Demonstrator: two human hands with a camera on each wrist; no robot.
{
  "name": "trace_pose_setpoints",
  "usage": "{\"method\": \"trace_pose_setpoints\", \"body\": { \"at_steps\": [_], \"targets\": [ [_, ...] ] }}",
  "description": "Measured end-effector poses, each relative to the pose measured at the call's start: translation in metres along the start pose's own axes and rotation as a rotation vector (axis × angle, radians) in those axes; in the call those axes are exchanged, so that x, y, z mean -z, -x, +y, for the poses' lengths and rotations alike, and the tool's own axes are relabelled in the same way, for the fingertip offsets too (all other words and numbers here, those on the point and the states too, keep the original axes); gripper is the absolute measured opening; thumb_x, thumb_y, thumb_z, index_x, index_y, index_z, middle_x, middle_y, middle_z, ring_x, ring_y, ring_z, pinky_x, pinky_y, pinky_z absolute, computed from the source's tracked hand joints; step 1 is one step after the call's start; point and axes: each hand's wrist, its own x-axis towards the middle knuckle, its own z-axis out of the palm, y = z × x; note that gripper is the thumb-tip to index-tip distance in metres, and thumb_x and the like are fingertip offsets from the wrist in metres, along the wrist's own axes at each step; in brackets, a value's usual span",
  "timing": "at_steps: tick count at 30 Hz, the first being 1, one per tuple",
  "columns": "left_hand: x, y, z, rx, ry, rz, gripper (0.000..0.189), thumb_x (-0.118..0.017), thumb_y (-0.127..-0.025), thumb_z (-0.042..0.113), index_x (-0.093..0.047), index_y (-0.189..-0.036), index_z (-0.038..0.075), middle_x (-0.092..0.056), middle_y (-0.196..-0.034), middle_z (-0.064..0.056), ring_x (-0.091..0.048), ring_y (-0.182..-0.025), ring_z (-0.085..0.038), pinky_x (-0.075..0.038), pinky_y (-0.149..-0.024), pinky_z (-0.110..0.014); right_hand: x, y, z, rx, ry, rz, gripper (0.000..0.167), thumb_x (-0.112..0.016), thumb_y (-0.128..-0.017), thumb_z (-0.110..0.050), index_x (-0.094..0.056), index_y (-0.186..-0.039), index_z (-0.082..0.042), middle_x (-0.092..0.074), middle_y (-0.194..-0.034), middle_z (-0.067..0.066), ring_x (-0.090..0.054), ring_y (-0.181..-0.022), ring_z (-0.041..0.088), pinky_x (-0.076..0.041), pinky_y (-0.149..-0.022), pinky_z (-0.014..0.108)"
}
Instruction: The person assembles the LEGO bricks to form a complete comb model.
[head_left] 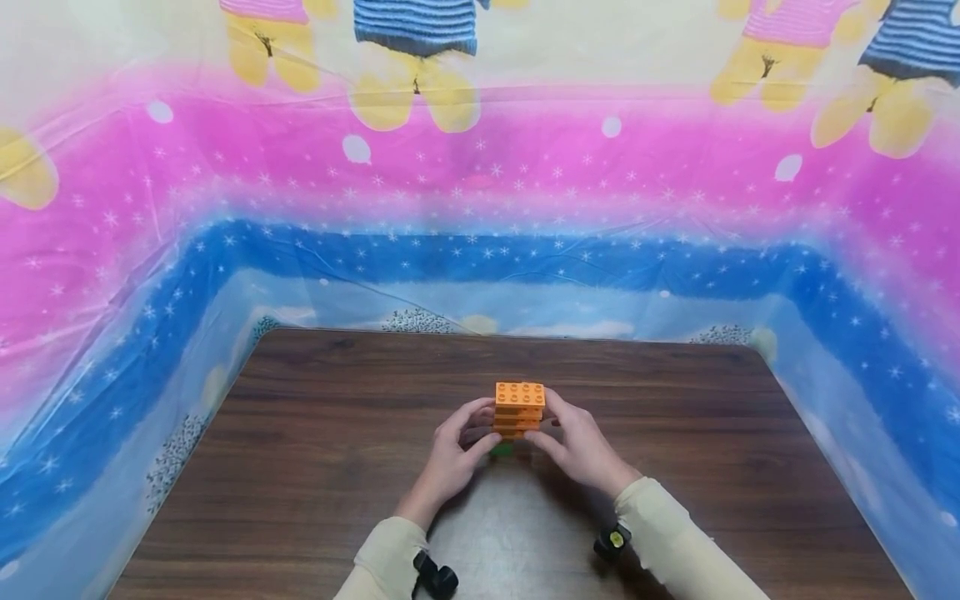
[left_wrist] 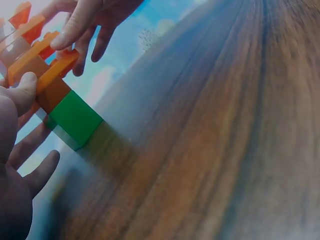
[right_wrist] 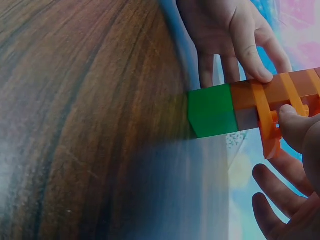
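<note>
A tower of toy building bricks (head_left: pixel 519 395) stands upright on the table, an orange studded plate on top. Its green bottom brick (right_wrist: pixel 212 112) is at the tabletop in the right wrist view. Above the green, brown bricks (left_wrist: pixel 53 93) alternate with thin orange plates (left_wrist: pixel 59 68) that jut out past them. My left hand (head_left: pixel 450 454) holds the tower from the left, its thumb on the near side. From the right, my right hand (head_left: pixel 588 446) grips it too, thumb at the lower orange layers. Several fingers of each hand are partly hidden behind the tower.
The dark wood-grain table (head_left: pixel 337 417) runs back to a printed cloth (head_left: pixel 480 192) in pink and blue, which hangs behind it and along both sides. Small black cameras (head_left: pixel 435 575) are strapped at both pale sleeves (head_left: pixel 675 525).
</note>
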Motion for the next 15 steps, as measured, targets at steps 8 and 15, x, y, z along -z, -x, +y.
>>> {"method": "trace_pose_setpoints", "body": {
  "at_steps": [8, 15],
  "targets": [
    [0.0002, 0.0011, -0.0018, 0.009, -0.026, 0.002, 0.051, -0.074, -0.098, 0.007, -0.06, -0.144, 0.021, -0.069, -0.129, -0.007, -0.068, -0.119, -0.027, -0.057, -0.099, -0.046, -0.0052, 0.0013, 0.0002, -0.019, -0.014, 0.001, 0.074, -0.075, -0.099, -0.011, -0.036, -0.161, -0.021, -0.069, -0.129, -0.001, -0.069, -0.112, 0.014, -0.058, -0.095, 0.043],
    [-0.0009, 0.0005, -0.0018, -0.006, -0.032, 0.02, 0.05, -0.074, -0.098, 0.008, -0.06, -0.145, 0.02, -0.069, -0.127, -0.009, -0.069, -0.116, -0.029, -0.058, -0.097, -0.046, -0.0043, 0.001, 0.002, -0.009, -0.006, -0.007, 0.088, -0.076, -0.097, -0.012, -0.024, -0.166, -0.028, -0.069, -0.126, -0.001, -0.069, -0.108, 0.013, -0.058, -0.095, 0.042]
  ]
}}
